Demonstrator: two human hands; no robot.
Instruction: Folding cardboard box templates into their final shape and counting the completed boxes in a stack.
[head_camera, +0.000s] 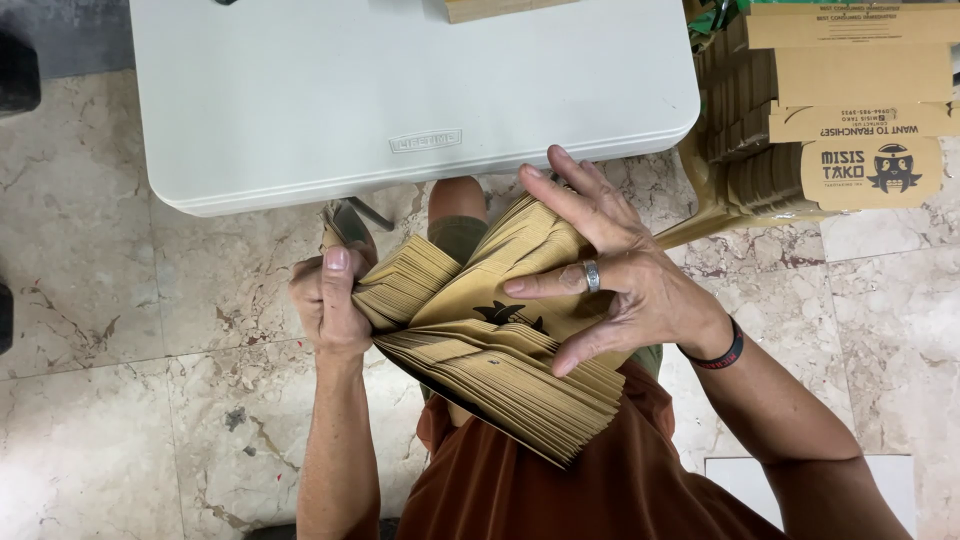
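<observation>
Over the person's lap, just below the near edge of the surface (300, 110), a thick stack of flat kraft-brown cardboard blanks (480, 345) is held fanned open like a book. Its edges show as many thin, matte, papery layers, and a dark printed figure shows on the sheet laid bare at the split. The left hand (328, 300) grips the stack's left end, its fingers (336, 270) wrapped together and clamped on the cardboard with the thumb pressed on top. The right hand (610, 275) lies across the upper right part of the stack, its fingers (555, 285) spread apart and bent, their tips pressing into the layers and parting them; one finger bears a metal ring (591, 274), and a dark band (722, 352) circles the wrist. The surface is a pale grey moulded plastic top with rounded corners and a faintly grained finish. To its right, on a tan plastic chair (705, 215), more flat cartons (850, 110) of the same brown board are piled, printed in black. Below lies a glossy floor (120, 400) of beige marble-like tiles with dark veins. The person wears a rust-orange shirt (560, 490) of soft cloth.
</observation>
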